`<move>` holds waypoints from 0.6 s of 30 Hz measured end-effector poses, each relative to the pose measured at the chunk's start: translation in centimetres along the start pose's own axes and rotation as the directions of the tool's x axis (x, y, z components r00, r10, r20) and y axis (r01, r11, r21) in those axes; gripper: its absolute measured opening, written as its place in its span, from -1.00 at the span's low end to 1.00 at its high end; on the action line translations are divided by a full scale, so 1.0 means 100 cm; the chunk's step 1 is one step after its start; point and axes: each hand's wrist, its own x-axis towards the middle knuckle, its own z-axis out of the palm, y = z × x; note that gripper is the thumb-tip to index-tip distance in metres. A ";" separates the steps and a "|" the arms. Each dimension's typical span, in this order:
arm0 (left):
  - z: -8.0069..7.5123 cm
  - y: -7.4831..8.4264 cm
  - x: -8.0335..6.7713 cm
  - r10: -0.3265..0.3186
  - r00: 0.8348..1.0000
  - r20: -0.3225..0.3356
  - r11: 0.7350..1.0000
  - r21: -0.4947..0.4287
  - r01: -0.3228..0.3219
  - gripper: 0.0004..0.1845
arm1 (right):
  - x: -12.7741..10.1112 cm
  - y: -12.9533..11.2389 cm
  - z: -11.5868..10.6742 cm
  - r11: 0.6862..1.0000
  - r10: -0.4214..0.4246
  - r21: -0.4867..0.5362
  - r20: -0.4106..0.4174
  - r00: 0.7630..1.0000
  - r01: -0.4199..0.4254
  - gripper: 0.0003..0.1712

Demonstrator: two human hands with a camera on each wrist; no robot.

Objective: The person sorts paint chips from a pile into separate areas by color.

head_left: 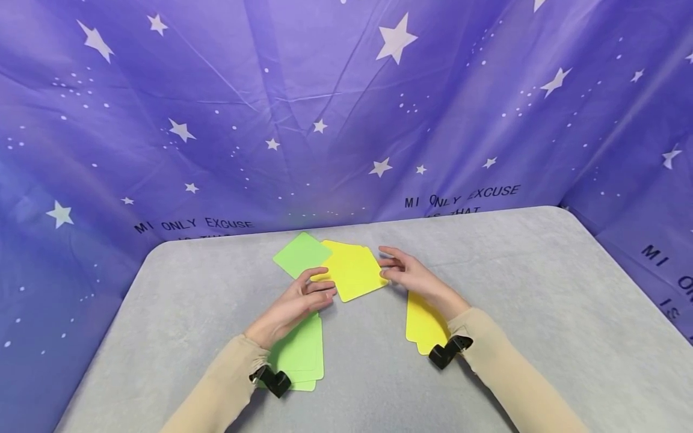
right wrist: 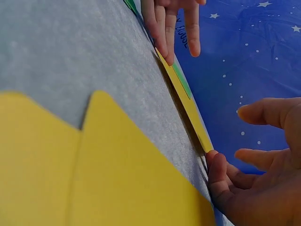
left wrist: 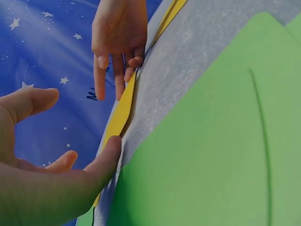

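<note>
Yellow cards lie overlapping at the middle of the table, between the two hands. My left hand is at their left side, fingers spread and loosely bent, with fingertips right at the edge. On the other side, my right hand has its fingers apart. In the right wrist view, its lower fingertips touch the corner of the yellow card. A single green card lies behind the left hand, overlapping the yellow ones.
Several green cards lie in a stack under the left forearm, partly hidden. More yellow cards lie beneath the right wrist. The grey cloth-covered table ends at a purple star-patterned curtain.
</note>
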 end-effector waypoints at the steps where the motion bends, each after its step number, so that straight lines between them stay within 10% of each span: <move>1: 0.000 0.000 0.000 0.002 1.000 -0.001 1.000 -0.006 -0.002 -0.30 | -0.001 0.000 0.000 1.000 0.001 0.001 -0.003 1.000 -0.001 -0.25; 18: 0.017 -0.004 0.014 0.075 0.989 -0.125 0.997 0.020 -0.073 -0.41 | -0.022 0.003 -0.001 1.000 -0.009 0.013 -0.092 0.996 0.010 -0.28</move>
